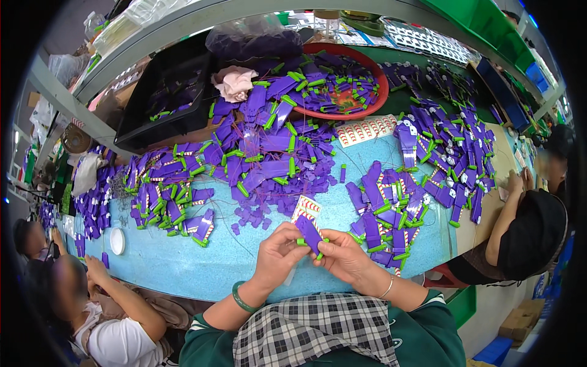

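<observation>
Both my hands meet over the near edge of the blue table. My left hand (278,255) pinches the left side of a flat purple plastic piece with green ends (309,231), and my right hand (342,254) grips its lower right side. A small white sticker sheet with red and yellow curved marks (307,207) shows just beyond the piece; whether my left fingers also hold it, I cannot tell. Straight ahead lies a heap of loose purple pieces (263,168). To the right of my hands sits a pile of purple-and-green pieces with striped stickers (388,211).
A red round tub (384,85) full of pieces stands at the back, with a black crate (162,137) to its left. Another sticker sheet (367,130) lies near the tub. A white lid (117,241) rests at left. Co-workers sit at left (125,336) and right (520,235).
</observation>
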`<state>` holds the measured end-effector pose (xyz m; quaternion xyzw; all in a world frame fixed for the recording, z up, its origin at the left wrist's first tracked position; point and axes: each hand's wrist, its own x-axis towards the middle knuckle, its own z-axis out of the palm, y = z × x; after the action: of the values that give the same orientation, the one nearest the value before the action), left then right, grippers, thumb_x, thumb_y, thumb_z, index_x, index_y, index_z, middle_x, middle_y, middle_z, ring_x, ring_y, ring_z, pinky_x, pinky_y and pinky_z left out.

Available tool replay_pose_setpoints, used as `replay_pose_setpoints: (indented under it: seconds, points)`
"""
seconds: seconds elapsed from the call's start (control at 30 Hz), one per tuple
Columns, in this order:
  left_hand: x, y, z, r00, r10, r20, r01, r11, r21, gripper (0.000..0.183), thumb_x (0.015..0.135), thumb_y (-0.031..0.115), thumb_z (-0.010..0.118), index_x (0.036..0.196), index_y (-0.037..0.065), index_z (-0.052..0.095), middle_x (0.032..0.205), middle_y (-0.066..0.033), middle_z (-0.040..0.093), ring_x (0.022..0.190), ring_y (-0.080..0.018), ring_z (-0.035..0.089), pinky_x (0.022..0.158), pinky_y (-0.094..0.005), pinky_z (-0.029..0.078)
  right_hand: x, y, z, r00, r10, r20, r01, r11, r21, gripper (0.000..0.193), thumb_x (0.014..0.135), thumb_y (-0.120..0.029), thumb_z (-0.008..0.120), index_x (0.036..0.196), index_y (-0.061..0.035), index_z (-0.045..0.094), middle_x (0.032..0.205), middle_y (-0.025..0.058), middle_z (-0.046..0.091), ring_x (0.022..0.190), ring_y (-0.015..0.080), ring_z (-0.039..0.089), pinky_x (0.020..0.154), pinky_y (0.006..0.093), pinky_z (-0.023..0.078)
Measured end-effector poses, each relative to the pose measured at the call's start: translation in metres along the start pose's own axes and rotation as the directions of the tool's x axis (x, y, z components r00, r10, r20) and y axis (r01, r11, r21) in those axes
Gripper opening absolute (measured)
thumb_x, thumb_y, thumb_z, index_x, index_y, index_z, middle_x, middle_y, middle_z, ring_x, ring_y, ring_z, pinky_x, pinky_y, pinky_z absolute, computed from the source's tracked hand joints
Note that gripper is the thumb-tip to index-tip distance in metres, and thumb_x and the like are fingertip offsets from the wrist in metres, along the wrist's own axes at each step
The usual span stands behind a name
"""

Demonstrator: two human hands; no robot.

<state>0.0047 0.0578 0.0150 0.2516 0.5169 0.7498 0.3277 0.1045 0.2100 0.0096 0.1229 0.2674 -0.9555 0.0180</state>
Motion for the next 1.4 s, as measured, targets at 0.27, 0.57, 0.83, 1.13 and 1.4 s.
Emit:
replay_pose_setpoints:
  seconds: [0.27,0.57,0.83,1.13,1.4]
  points:
    - [0.006,0.000,-0.007,0.997,-0.056,-0.050,0.042,0.966,-0.255,0.022,0.082,-0.009,0.062,0.103,-0.001,0.059,0.101,-0.0097,0.065,0.095,-0.0180,0.063,0.087,-0.0315,0.053,-0.018,-0.017,0.004,0.818,-0.569,0.086,0.356,0.383,-0.852,0.033,0.079,0.007,0.066,0.108,-0.0075,0.069,0.074,0.0014,0.049,0.067,0.0092,0.052,0.054,0.0232,0.043]
    - [0.000,0.012,-0.017,0.969,-0.246,0.003,0.246,0.966,-0.080,0.017,0.082,-0.008,0.064,0.098,-0.003,0.063,0.097,-0.0099,0.066,0.088,-0.0181,0.066,0.078,-0.0301,0.057,-0.022,-0.053,0.018,0.911,-0.317,0.263,0.278,0.004,-0.961,0.036,0.071,0.001,0.073,0.104,-0.0121,0.072,0.067,0.0031,0.051,0.060,0.0136,0.049,0.054,0.0284,0.038]
    - [-0.002,0.014,-0.003,0.939,-0.345,0.021,0.344,0.939,0.010,0.016,0.083,0.002,0.068,0.098,-0.002,0.063,0.089,-0.0053,0.067,0.083,-0.0108,0.065,0.075,-0.0242,0.053,-0.009,-0.024,0.004,0.971,-0.234,0.045,0.164,0.521,-0.837,0.029,0.071,-0.001,0.073,0.099,-0.0099,0.070,0.082,0.0061,0.063,0.064,0.0160,0.059,0.059,0.0283,0.047]
    - [0.001,0.037,-0.010,0.974,0.007,0.225,-0.094,0.922,0.377,0.016,0.076,0.002,0.072,0.090,0.000,0.064,0.097,-0.0031,0.058,0.088,-0.0128,0.058,0.077,-0.0270,0.046,0.003,-0.052,0.028,0.886,-0.117,0.448,0.457,0.068,-0.887,0.013,0.073,-0.001,0.070,0.083,-0.0035,0.062,0.082,0.0057,0.065,0.065,0.0156,0.061,0.055,0.0277,0.048]
    - [0.000,0.055,-0.022,0.984,-0.007,0.178,-0.100,0.805,0.585,0.009,0.081,0.003,0.066,0.082,0.000,0.057,0.080,-0.0053,0.064,0.067,-0.0134,0.058,0.063,-0.0275,0.046,0.039,-0.087,0.028,0.858,0.011,0.514,0.433,-0.555,-0.711,0.011,0.079,-0.020,0.065,0.078,-0.0089,0.062,0.075,0.0045,0.062,0.073,0.0250,0.063,0.057,0.0388,0.049]
